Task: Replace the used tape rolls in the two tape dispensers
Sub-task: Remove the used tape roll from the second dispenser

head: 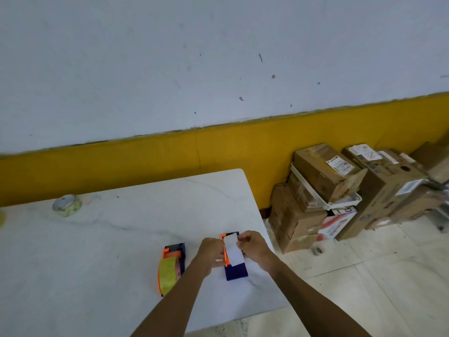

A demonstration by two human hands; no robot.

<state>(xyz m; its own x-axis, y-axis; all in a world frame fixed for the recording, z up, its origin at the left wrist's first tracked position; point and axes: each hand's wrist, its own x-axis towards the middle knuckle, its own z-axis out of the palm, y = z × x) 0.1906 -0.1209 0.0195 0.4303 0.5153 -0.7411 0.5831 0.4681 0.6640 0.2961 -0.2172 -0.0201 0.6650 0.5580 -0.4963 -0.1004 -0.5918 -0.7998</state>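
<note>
Two blue and orange tape dispensers lie on the white table (102, 244). The left dispenser (173, 262) holds a yellowish tape roll and nobody touches it. The right dispenser (235, 263) carries a pale used roll (233, 249) in its middle. My left hand (211, 252) grips that dispenser at its orange left side. My right hand (250, 244) pinches the right edge of the pale roll. A fresh yellowish tape roll (67, 205) lies far off at the table's back left.
Stacked cardboard boxes (340, 190) and a white tray stand on the tiled floor to the right of the table, against the yellow and white wall. A small tape roll (317, 250) lies on the floor by the boxes. The table's right edge runs close to my hands.
</note>
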